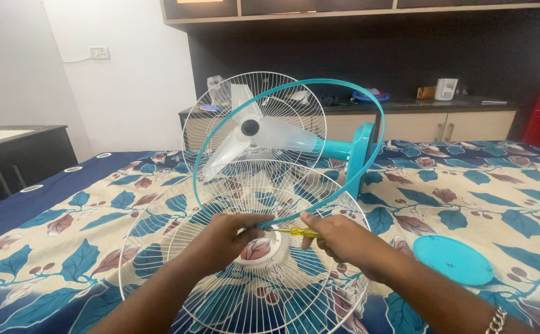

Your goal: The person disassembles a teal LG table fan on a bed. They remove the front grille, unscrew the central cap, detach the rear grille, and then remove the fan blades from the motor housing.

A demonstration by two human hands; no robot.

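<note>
A: What are the hands doing?

B: Mid-frame, the left hand (pixel 223 238) pinches the bottom of the teal ring (pixel 294 151). The right hand (pixel 338 238) is closed on a yellow screwdriver (pixel 294 232), tip at the ring.

A: And the fan?

B: The white front grille (pixel 158 247) lies on the floral bed (pixel 47 247), lower centre. The fan (pixel 263 133) lies behind it, and a teal disc (pixel 452 260) lies lower right.

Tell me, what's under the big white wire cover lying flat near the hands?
Under the white wire cover the leafy bedsheet shows through the wires. Its round white middle cap and both hands hide what lies beneath them.
</note>
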